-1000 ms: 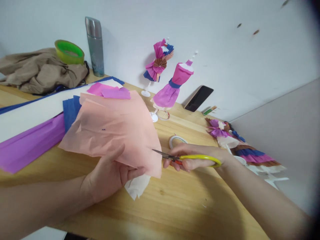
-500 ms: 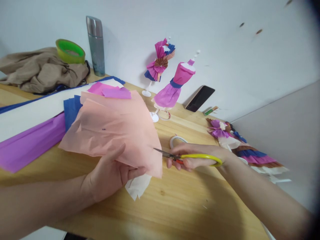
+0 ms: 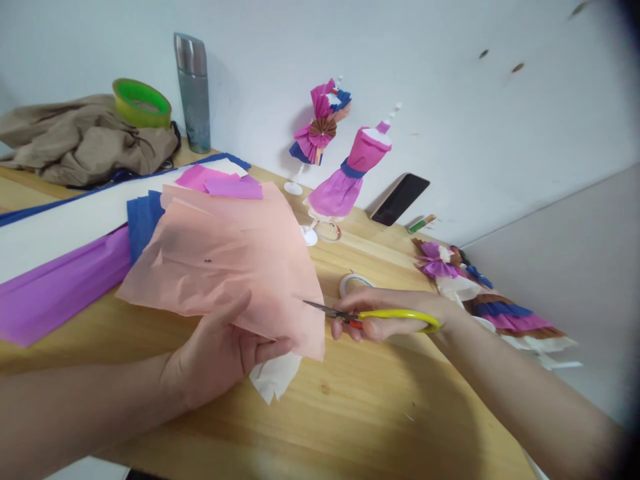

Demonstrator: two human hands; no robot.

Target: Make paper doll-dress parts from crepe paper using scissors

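Observation:
My left hand (image 3: 225, 357) grips the near edge of a large sheet of peach crepe paper (image 3: 235, 253), thumb on top and some fingers hidden beneath. In my right hand (image 3: 373, 320) is a pair of scissors (image 3: 400, 315) with yellow handles and a touch of orange. Its dark blades lie over the right part of the peach sheet, tips pointing left; whether they are parted is hard to make out. A white paper scrap (image 3: 275, 378) pokes out below my left fingers. Just beyond my right hand rests a roll of white tape (image 3: 350, 285).
Purple paper (image 3: 65, 283), blue paper (image 3: 144, 223) and white paper (image 3: 60, 250) lie at left. Behind stand a bottle (image 3: 194, 107), two small paper-dressed mannequins (image 3: 345, 170) and a phone (image 3: 401, 200). Green tape (image 3: 143, 107) sits on brown cloth (image 3: 85, 143). More paper dresses (image 3: 515, 310) are at right.
My right hand and the scissors have shifted slightly left, so the blade tips reach a little further over the peach paper. My left hand stays put.

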